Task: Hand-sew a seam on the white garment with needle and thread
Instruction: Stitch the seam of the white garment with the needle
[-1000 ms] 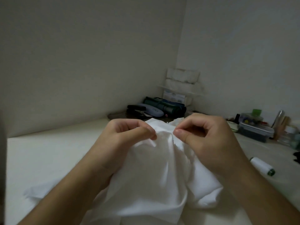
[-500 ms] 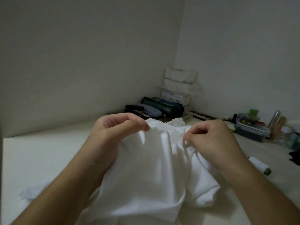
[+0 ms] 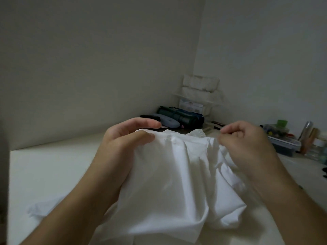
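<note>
My left hand (image 3: 123, 144) pinches the white garment's (image 3: 169, 183) upper edge thumb-on-top, my right hand (image 3: 247, 142) curled, presumably drawing thread; keep the seam between them taut for even stitches.

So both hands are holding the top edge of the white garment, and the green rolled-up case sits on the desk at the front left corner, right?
Not quite. The head view shows the green rolled-up case at the back of the desk, in the corner where the walls meet, behind the hands. The rest holds: the left hand and right hand both hold the top edge of the white garment.
</note>
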The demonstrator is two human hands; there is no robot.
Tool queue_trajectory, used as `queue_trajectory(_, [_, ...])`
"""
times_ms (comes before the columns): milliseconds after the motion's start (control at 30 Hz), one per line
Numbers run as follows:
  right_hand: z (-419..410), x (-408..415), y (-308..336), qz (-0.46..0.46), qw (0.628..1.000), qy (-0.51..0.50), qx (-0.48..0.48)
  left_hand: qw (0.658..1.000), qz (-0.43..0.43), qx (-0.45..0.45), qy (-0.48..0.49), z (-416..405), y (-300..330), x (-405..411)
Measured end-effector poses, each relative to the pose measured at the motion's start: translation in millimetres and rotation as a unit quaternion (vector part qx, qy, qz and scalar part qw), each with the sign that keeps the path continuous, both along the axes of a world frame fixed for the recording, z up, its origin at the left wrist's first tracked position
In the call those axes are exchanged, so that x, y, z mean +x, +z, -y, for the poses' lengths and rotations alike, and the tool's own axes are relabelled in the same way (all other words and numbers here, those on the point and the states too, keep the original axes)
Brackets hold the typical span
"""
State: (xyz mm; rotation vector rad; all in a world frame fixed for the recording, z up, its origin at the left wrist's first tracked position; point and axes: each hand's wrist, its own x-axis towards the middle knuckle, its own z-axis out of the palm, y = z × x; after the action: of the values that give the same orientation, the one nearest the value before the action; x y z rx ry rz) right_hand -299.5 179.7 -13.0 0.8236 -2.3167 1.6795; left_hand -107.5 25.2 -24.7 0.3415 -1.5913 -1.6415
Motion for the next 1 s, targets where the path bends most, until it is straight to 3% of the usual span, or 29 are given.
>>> queue_trajectory(133, [-0.5, 5.3, 5.7, 0.061, 0.986, 0.101, -0.117, 1.0, -0.005, 0.0, 0.004, -1.5, -0.1, 0.1])
queue_trajectory(233, [0.4, 10.6, 3.7, 0.084, 0.967, 0.211, -0.111, 0.999, 0.013, -0.045, 0.012, -1.5, -3.4, -1.5])
queue_trajectory(500, [3.4, 53.9, 7.9, -0.125, 0.951, 0.281, -0.042, 0.993, 0.035, -0.111, -0.001, 0.6, -6.9, -2.7])
queue_trajectory(600, [12.5, 63.0, -2.7, -0.131, 0.937, 0.324, -0.004, 0.993, 0.005, -0.11, -0.029, -0.8, -6.2, -1.5])
queue_trajectory(800, [15.8, 65.4, -8.6, -0.06, 0.943, 0.323, 0.055, 0.994, -0.016, -0.085, -0.063, 3.5, -3.5, 5.4])
queue_trajectory(1000, [15.4, 63.5, -6.4, -0.067, 0.953, 0.29, 0.059, 0.994, -0.005, -0.085, -0.066, 5.7, -2.0, 7.5])
